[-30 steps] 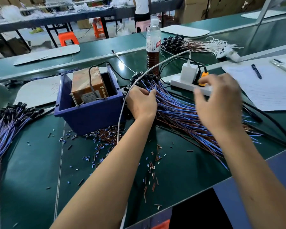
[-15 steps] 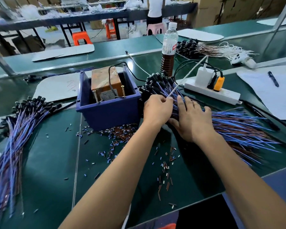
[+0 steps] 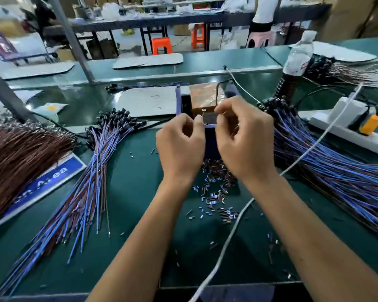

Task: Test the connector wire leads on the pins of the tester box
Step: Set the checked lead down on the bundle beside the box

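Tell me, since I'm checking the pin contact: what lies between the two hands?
In the head view, the blue bin's front rim and one tester pin show between left hand and right hand.

Center frame: both hands point(image 3: 179, 147) point(image 3: 247, 144) crowd the tester box point(image 3: 205, 99). Wire bundles flank it, left point(image 3: 92, 171) and right point(image 3: 327, 162). Lower center holds open mat point(image 3: 140, 203), littered with insulation bits point(image 3: 216, 192), crossed by a white cable point(image 3: 231, 232).
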### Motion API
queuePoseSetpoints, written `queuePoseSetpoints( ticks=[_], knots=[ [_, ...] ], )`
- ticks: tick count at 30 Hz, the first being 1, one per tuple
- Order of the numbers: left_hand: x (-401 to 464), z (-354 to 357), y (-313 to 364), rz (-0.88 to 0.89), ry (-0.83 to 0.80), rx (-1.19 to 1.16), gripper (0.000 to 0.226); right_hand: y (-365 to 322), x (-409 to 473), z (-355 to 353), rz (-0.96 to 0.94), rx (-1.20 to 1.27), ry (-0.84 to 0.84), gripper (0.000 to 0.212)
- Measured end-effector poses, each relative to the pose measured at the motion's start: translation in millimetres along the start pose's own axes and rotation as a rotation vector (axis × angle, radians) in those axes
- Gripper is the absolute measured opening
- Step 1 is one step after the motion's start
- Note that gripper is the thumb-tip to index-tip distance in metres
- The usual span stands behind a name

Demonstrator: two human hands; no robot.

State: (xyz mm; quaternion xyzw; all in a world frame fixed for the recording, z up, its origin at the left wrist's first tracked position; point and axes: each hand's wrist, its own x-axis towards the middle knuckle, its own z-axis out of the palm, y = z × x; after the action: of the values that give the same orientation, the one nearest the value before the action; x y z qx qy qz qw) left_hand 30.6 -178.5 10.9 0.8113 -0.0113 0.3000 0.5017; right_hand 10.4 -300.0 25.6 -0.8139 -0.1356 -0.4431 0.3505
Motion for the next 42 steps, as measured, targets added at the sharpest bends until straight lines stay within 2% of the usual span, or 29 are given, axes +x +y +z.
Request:
queuePoseSetpoints(
  ticks=[4, 7, 9, 11, 13, 15, 18, 21, 23, 25, 28, 32, 36, 39, 42],
  knots=[
    [24.4, -48.8, -54.2, -0.147, 0.144, 0.345, 0.025, -34.1, -10.7, 59.8, -0.039, 0.121, -0.304, 0.009],
    [40.6, -81.5, -88.6, -0.243, 0.181, 0.605, 0.014, -48.3, -17.0, 106.0, 0.025, 0.104, -0.697, 0.012],
    [51.0, -99.1, -108.1, -0.318, 0.165, 0.715, 0.022, -56.8, -26.7, 136.5, -0.019, -0.011, -1.018, 0.023],
    [60.1, -110.2, -122.3, -0.371, 0.114, 0.794, 0.035, -60.8, -38.1, 156.2, -0.086, -0.163, -1.174, 0.039],
    [68.3, -114.8, -131.3, -0.397, 0.047, 0.83, 0.039, -59.5, -43.4, 164.8, -0.086, -0.207, -1.172, 0.047],
    [75.0, -116.6, -136.4, -0.407, 0.032, 0.803, 0.032, -56.9, -44.8, 167.6, -0.065, -0.183, -1.169, 0.048],
    [80.5, -116.6, -135.5, -0.436, 0.129, 0.629, 0.017, -55.9, -43.7, 165.9, -0.038, -0.155, -1.188, 0.047],
    [82.5, -111.5, -130.5, -0.474, 0.203, 0.493, 0.023, -55.8, -42.7, 161.2, -0.025, -0.126, -1.196, 0.047],
    [85.5, -110.3, -132.5, -0.478, 0.204, 0.586, 0.032, -54.7, -41.3, 158.0, -0.01, -0.106, -1.21, 0.047],
    [89.9, -111.6, -137.7, -0.538, 0.13, 0.716, 0.045, -53.8, -39.9, 155.3, 0.005, -0.075, -1.227, 0.046],
    [93.3, -113.2, -144.2, -0.572, 0.072, 0.708, 0.037, -52.9, -39.0, 154.4, 0.017, -0.052, -1.235, 0.047],
    [87.0, -110.9, -143.3, -0.466, 0.198, 0.643, 0.018, -52.8, -40.5, 157.2, 0.04, -0.035, -1.228, 0.043],
    [81.5, -110.9, -135.2, -0.383, 0.281, 0.67, 0.015, -52.1, -40.7, 157.6, 0.048, -0.023, -1.224, 0.043],
    [80.9, -115.6, -130.4, -0.408, 0.297, 0.664, 0.015, -51.4, -39.9, 156.3, 0.062, 0.001, -1.227, 0.043],
    [82.2, -120.0, -121.8, -0.463, 0.327, 0.58, 0.023, -50.6, -38.4, 155.3, 0.062, 0.016, -1.235, 0.041]
  ],
)
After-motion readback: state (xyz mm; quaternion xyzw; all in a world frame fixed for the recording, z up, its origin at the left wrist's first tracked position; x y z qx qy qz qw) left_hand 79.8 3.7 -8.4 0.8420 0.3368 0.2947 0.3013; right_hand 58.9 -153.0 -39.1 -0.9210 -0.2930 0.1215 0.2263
